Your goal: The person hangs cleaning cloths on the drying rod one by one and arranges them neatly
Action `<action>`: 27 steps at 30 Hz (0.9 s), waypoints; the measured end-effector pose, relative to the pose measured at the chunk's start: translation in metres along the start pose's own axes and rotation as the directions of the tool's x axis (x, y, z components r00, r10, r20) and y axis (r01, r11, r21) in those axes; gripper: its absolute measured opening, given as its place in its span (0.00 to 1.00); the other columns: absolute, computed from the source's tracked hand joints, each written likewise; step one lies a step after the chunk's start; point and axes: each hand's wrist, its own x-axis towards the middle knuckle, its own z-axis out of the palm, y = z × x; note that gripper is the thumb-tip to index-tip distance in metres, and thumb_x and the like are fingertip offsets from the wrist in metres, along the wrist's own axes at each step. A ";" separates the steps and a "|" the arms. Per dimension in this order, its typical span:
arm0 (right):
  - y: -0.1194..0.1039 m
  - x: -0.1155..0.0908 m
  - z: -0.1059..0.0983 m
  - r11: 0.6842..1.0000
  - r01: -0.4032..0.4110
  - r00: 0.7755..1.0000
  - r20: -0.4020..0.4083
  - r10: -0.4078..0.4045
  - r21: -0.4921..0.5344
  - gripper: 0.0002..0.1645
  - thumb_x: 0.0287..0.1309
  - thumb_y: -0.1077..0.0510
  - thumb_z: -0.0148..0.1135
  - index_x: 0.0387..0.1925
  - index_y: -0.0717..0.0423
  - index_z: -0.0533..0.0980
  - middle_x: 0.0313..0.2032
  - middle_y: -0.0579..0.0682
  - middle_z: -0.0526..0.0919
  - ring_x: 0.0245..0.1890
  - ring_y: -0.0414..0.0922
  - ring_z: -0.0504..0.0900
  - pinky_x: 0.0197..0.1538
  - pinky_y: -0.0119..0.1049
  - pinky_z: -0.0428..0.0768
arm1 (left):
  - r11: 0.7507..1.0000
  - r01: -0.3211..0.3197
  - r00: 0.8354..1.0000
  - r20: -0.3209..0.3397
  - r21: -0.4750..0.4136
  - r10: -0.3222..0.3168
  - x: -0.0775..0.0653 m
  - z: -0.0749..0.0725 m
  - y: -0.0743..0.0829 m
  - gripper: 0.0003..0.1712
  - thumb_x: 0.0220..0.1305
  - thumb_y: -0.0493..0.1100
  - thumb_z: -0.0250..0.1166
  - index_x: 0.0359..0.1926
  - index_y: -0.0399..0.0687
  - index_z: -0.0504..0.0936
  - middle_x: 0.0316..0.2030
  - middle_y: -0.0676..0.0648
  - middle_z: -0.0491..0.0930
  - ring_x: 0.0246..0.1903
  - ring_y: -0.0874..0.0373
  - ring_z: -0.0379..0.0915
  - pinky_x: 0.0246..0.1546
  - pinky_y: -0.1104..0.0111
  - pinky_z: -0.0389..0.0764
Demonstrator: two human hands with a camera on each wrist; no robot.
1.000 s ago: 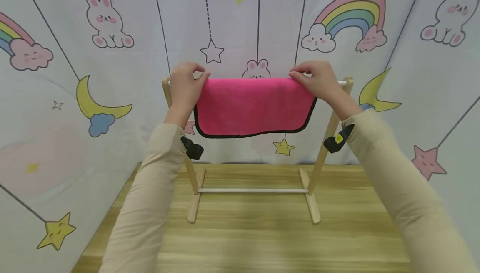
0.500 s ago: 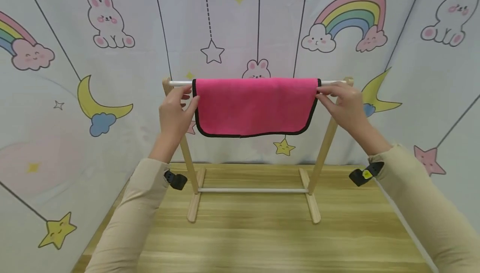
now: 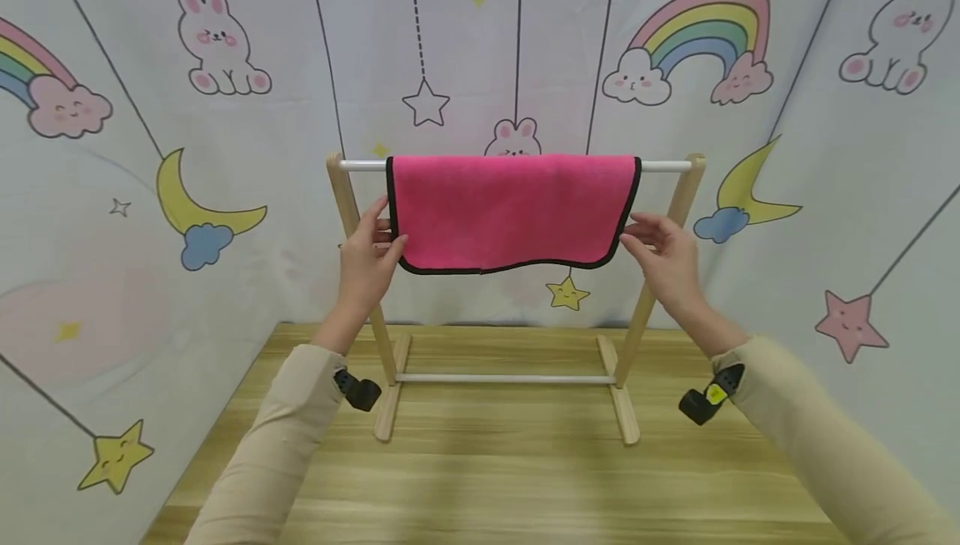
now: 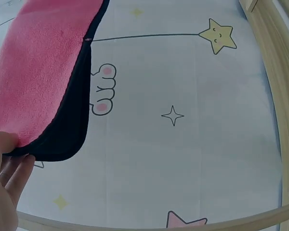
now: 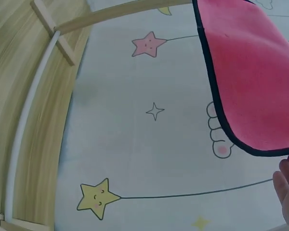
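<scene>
A pink towel (image 3: 517, 212) with black edging hangs folded over the white top bar (image 3: 665, 167) of a wooden rack. My left hand (image 3: 365, 257) pinches its left edge near the lower corner, thumb in front and fingers behind, as the left wrist view also shows. At the opposite edge my right hand (image 3: 667, 257) holds the cloth between thumb and fingertips, at about the same height. Most of this hand lies outside the right wrist view. A darker back layer (image 4: 70, 139) of the towel shows below the pink front one in the left wrist view.
The rack's legs (image 3: 645, 320) slant down to wooden feet (image 3: 628, 420) on a wood-grain surface (image 3: 510, 478). A white lower bar (image 3: 502, 379) joins them. Behind and at both sides hangs a printed backdrop (image 3: 465, 45) with rabbits, stars and rainbows.
Both hands have come down from the towel's top fold at the bar, along its side edges, to near the lower corners. The towel stays on the bar, its side edges now uncovered at the top.
</scene>
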 end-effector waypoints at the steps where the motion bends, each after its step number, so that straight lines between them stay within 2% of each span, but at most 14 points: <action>1: 0.000 -0.001 0.003 1.000 0.003 1.000 -0.020 -0.002 0.030 0.22 0.54 0.65 0.61 0.51 0.67 0.71 0.37 0.50 0.80 0.34 0.27 0.77 0.37 0.18 0.75 | 1.000 -0.013 1.000 -0.014 -0.005 0.013 0.000 0.000 0.001 0.32 0.54 0.29 0.63 0.61 0.35 0.64 0.37 0.34 0.78 0.33 0.45 0.79 0.34 0.61 0.80; 4: -0.001 -0.001 0.012 0.994 0.022 0.998 -0.066 -0.015 0.103 0.22 0.52 0.68 0.61 0.50 0.68 0.70 0.35 0.43 0.77 0.33 0.29 0.76 0.35 0.18 0.74 | 0.999 -0.042 0.998 -0.044 -0.014 0.041 -0.002 0.000 0.005 0.32 0.52 0.27 0.63 0.60 0.34 0.65 0.38 0.34 0.77 0.32 0.45 0.79 0.33 0.60 0.80; 7: -0.008 -0.004 0.018 0.989 0.044 0.993 -0.115 -0.028 0.139 0.20 0.50 0.71 0.60 0.48 0.72 0.71 0.32 0.41 0.77 0.29 0.29 0.76 0.32 0.18 0.73 | 0.998 -0.048 0.997 -0.055 -0.030 0.047 -0.004 0.000 0.008 0.33 0.51 0.27 0.64 0.60 0.33 0.66 0.39 0.34 0.77 0.32 0.46 0.78 0.32 0.62 0.80; 11: -0.025 -0.007 0.015 0.989 0.100 0.980 -0.185 -0.079 0.111 0.16 0.50 0.73 0.59 0.44 0.75 0.73 0.28 0.40 0.77 0.26 0.30 0.75 0.29 0.18 0.72 | 0.997 -0.029 0.998 -0.059 -0.070 0.025 -0.003 0.001 0.011 0.32 0.51 0.27 0.64 0.59 0.33 0.68 0.40 0.34 0.77 0.33 0.47 0.78 0.32 0.75 0.79; 14: -0.036 0.003 0.006 0.987 0.128 0.968 -0.228 -0.102 0.100 0.15 0.52 0.71 0.58 0.43 0.74 0.75 0.28 0.37 0.77 0.25 0.31 0.74 0.28 0.18 0.71 | 0.995 -0.001 0.997 -0.071 -0.103 -0.006 0.006 0.001 0.017 0.29 0.52 0.27 0.62 0.58 0.34 0.69 0.41 0.35 0.77 0.36 0.47 0.77 0.31 0.84 0.75; 17: -0.046 0.023 -0.003 0.979 0.095 0.956 -0.291 -0.040 0.179 0.14 0.53 0.68 0.60 0.42 0.71 0.77 0.28 0.38 0.80 0.26 0.33 0.75 0.31 0.18 0.74 | 0.996 0.019 0.995 -0.096 -0.087 -0.027 0.024 0.001 0.031 0.25 0.55 0.29 0.61 0.57 0.36 0.72 0.41 0.37 0.78 0.37 0.50 0.77 0.32 0.80 0.77; 21: -0.051 0.045 -0.011 0.949 -0.033 0.934 -0.328 0.142 0.315 0.17 0.50 0.63 0.64 0.43 0.66 0.79 0.31 0.44 0.81 0.30 0.37 0.79 0.37 0.21 0.77 | 0.998 0.068 0.990 -0.123 -0.013 -0.069 0.043 0.001 0.054 0.22 0.58 0.35 0.61 0.56 0.40 0.74 0.43 0.41 0.78 0.39 0.54 0.77 0.37 0.69 0.80; 23: -0.048 0.046 -0.011 0.939 -0.081 0.930 -0.315 0.192 0.333 0.18 0.50 0.61 0.65 0.44 0.65 0.79 0.32 0.47 0.80 0.31 0.38 0.80 0.37 0.21 0.77 | 0.996 0.088 0.987 -0.135 -0.004 -0.088 0.044 0.001 0.059 0.22 0.58 0.36 0.61 0.55 0.41 0.75 0.43 0.41 0.78 0.39 0.54 0.77 0.37 0.65 0.80; 25: -0.043 0.040 -0.011 0.942 -0.102 0.933 -0.299 0.202 0.319 0.18 0.50 0.61 0.64 0.44 0.64 0.79 0.32 0.47 0.80 0.31 0.38 0.80 0.36 0.21 0.77 | 0.996 0.086 0.985 -0.146 -0.024 -0.089 0.040 0.003 0.056 0.21 0.58 0.35 0.61 0.54 0.39 0.75 0.41 0.41 0.79 0.38 0.54 0.77 0.36 0.71 0.80; 27: -0.036 0.031 -0.009 0.950 -0.089 0.940 -0.291 0.180 0.298 0.17 0.51 0.61 0.64 0.44 0.64 0.79 0.31 0.46 0.81 0.30 0.37 0.80 0.35 0.21 0.77 | 0.994 0.077 0.985 -0.148 -0.076 -0.087 0.032 0.004 0.048 0.21 0.56 0.32 0.61 0.53 0.37 0.76 0.39 0.38 0.78 0.37 0.52 0.77 0.33 0.77 0.78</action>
